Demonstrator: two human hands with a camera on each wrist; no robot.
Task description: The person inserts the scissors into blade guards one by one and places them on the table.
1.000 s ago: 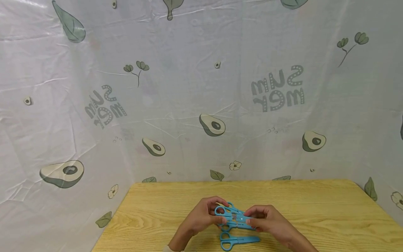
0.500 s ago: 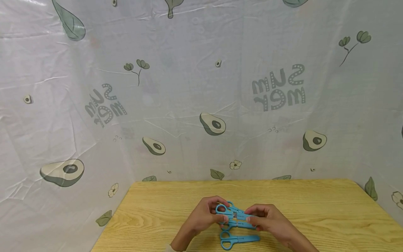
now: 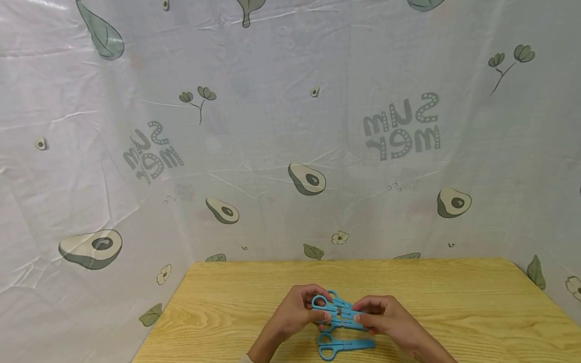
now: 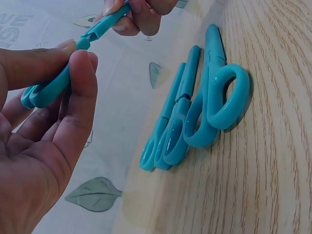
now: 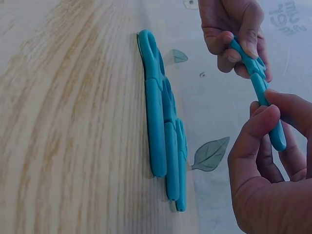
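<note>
My left hand [image 3: 294,311] pinches the finger loops of a pair of blue scissors [image 4: 52,91] between thumb and fingers, above the table. On the same scissors, the blue blade cover [image 5: 260,87] is gripped by my right hand [image 3: 387,318] between thumb and fingers. In the head view a short bit of metal shows between handles and cover. Three similar blue scissors lie in a row under and in front of the hands. The nearest scissors [image 3: 346,345] are in full view, while the hands and held pair partly hide the middle scissors [image 3: 353,324] and the far scissors [image 3: 334,295].
A wood-grain table [image 3: 227,287] spreads out beneath the hands. Behind it and along both sides hangs a pale plastic sheet [image 3: 268,131] printed with avocados, leaves and lettering.
The held scissors have shifted and tilted slightly, and the bit of metal between handles and cover looks shorter. Both hands keep their grips nearly in place. The scissors on the table stay put.
</note>
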